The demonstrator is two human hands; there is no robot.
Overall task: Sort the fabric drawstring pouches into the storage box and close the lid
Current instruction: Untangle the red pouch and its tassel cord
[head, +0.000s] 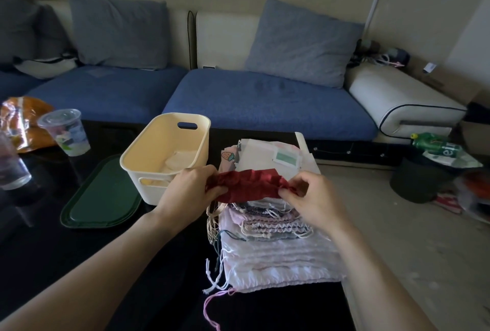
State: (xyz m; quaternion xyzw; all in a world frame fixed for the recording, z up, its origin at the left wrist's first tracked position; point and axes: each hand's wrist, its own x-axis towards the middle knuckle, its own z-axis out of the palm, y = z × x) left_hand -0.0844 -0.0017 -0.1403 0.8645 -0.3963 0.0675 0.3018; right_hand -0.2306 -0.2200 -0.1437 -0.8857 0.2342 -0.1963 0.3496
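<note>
Left hand (189,193) and right hand (310,195) each pinch one end of a red pouch (245,185), grip closed on fabric, held just above the pouch stack (275,246). Stack sits on dark tabletop (53,238). Left of stack: cream storage box (159,150), pale contents unclear; green lid (102,201) beyond. Blue sofa (265,97) behind.

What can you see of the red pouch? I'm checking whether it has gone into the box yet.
The red pouch is a dark red, slightly shiny fabric piece, crumpled and stretched sideways. The left hand grips its left end and the right hand pinches its right end. It is held above the far part of the pile of pouches, just right of the cream storage box, not in it. Its drawstring cannot be made out.
</note>
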